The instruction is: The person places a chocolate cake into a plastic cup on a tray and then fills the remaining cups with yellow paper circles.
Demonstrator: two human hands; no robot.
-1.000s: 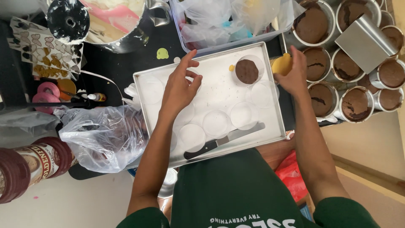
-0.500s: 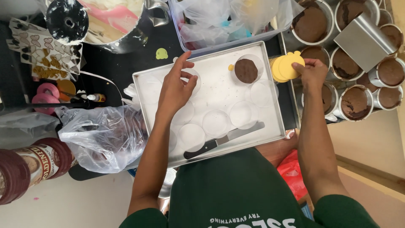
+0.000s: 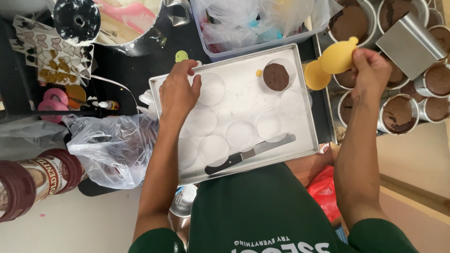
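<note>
Right hand (image 3: pixel 371 70) is closed in a pinch on a yellow cake board (image 3: pixel 338 57), a thin round card with small tabs at its edge, held tilted above the cake tins (image 3: pixel 398 112), right of the tray (image 3: pixel 304 107). A second yellow board (image 3: pixel 316 76) shows just beneath it. Left hand (image 3: pixel 178 93) rests open, fingers loosely spread, on the tray's upper left corner. Inside the tray lie several clear round discs (image 3: pixel 241 134), one brown cake round (image 3: pixel 275 77) near the top edge, and a black-handled spatula (image 3: pixel 248 154). Each tin holds dark chocolate cake.
</note>
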